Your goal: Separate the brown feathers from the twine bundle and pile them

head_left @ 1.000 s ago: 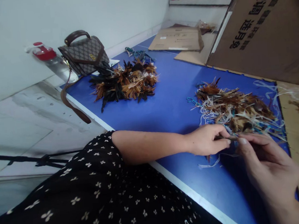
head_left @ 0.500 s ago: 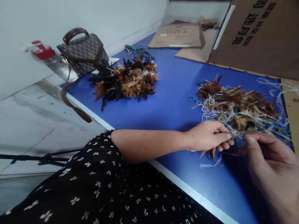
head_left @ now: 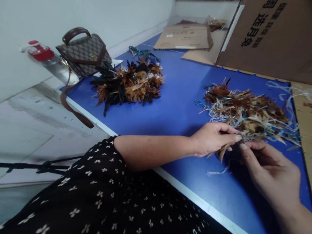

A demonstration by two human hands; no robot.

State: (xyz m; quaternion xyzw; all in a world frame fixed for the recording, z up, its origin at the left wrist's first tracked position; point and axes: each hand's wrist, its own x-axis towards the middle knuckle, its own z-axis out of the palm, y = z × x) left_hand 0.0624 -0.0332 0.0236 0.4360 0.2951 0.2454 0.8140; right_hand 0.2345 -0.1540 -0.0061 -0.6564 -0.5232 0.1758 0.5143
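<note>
The left hand [head_left: 211, 139] pinches a small feather bunch [head_left: 224, 151], which hangs below its fingers over the blue tabletop [head_left: 179, 107]. The right hand [head_left: 272, 170] brings thumb and forefinger together just beside the left thumb – whether anything sits between them, I cannot tell. The step in hand seems to be fine fingertip work at the bunch's end; the next move would call for a steady left pinch and a light right one. From the hands, a loose white string [head_left: 217, 173] lies toward half past seven, a stringy feather heap [head_left: 249, 108] at one o'clock – and a darker feather pile [head_left: 135, 84] at ten.
</note>
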